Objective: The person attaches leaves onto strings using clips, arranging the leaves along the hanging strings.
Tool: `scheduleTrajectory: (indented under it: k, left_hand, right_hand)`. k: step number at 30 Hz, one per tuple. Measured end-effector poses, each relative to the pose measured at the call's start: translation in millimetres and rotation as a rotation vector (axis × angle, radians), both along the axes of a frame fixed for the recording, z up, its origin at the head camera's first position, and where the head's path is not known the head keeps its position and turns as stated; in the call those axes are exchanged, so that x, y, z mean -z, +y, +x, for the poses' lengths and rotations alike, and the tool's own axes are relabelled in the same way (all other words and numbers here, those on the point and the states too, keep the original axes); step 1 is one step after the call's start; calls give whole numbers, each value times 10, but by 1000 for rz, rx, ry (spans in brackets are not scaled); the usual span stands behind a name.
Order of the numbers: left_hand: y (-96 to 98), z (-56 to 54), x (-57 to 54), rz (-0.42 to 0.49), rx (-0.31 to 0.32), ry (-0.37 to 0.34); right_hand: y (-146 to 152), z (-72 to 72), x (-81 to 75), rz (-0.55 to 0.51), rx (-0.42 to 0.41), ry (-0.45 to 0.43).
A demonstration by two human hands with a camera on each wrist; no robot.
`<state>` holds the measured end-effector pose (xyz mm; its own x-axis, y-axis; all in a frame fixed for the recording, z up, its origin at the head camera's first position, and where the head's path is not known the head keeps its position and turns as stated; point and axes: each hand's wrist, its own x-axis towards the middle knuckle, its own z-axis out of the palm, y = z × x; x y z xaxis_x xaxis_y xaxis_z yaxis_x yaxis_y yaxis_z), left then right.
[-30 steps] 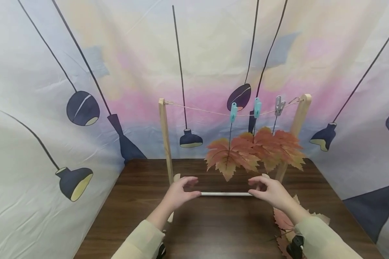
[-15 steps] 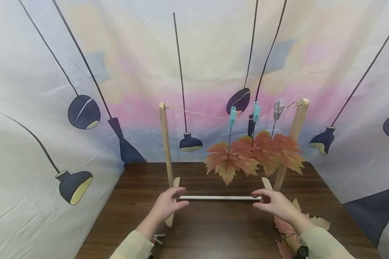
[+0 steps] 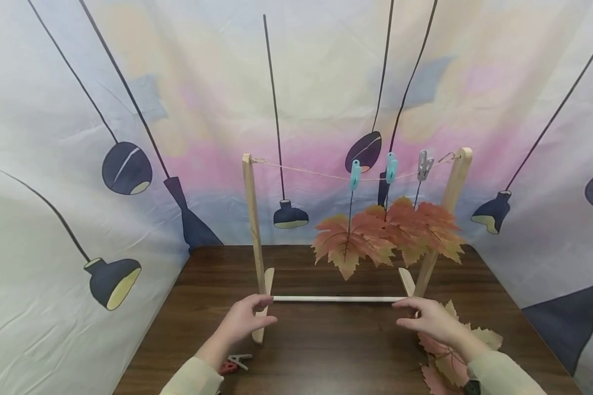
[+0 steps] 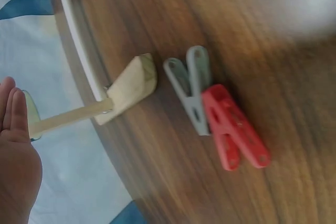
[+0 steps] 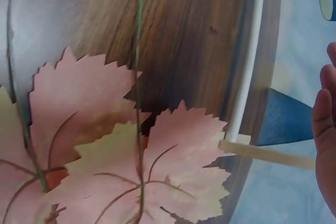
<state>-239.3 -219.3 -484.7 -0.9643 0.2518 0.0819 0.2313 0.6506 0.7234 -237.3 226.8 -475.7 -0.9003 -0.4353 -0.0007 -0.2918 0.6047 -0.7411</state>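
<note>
My left hand (image 3: 241,321) hovers by the left foot of a wooden frame (image 3: 253,225), thumb and fingers apart, holding nothing. Near the right end of the frame's white rod (image 3: 336,299) is my right hand (image 3: 437,323), its fingers loosely bent around no object. Below the left hand, a grey clothespin (image 4: 191,87) and a red clothespin (image 4: 233,127) lie touching on the table. Loose artificial maple leaves (image 5: 157,182) with thin stems lie under the right hand. Along the frame's string, two teal clothespins (image 3: 355,175) and a grey one hold hanging orange maple leaves (image 3: 348,241).
The dark wood table (image 3: 336,345) ends at the back against a cloth (image 3: 326,82) printed with lamps. The frame's posts stand upright at both sides, with the string sagging between them. Wooden feet (image 4: 131,87) jut forward on the table.
Both hands have moved apart and nearer to the person, left hand leftward, right hand rightward. More of the white rod shows, and the red and grey clothespins on the table have come into the head view.
</note>
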Motion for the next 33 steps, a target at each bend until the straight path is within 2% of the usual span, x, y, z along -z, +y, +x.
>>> scheduleTrajectory:
  k: [5,9,11,16,22,26,30,33]
  left_hand:
    - [-70,94,117,-2,25,-20]
    - [-110,146,209,-5,16,-12]
    - [-124,162,253,-29,19,-7]
    - [-170,198,341,-94,40,-19]
    - [-246,247,409,-133,56,-4]
    - [-316,288,457,-172,69,-29]
    - [-388,312,478,-229,106,-47]
    - [-423,316,475,-241,125,-57]
  right_hand:
    - [70,50,92,19,-11,-56]
    - [129,87,179,9,-36,-44]
    - [152,103,213,0,-47,-33]
    - [200,133,290,4,-50,-71]
    - [294,141,326,20,-60,-107]
    - [360,125,350,27,-79,-121]
    - [404,123,433,26,-136,-102]
    - [414,137,503,31,-170,-68]
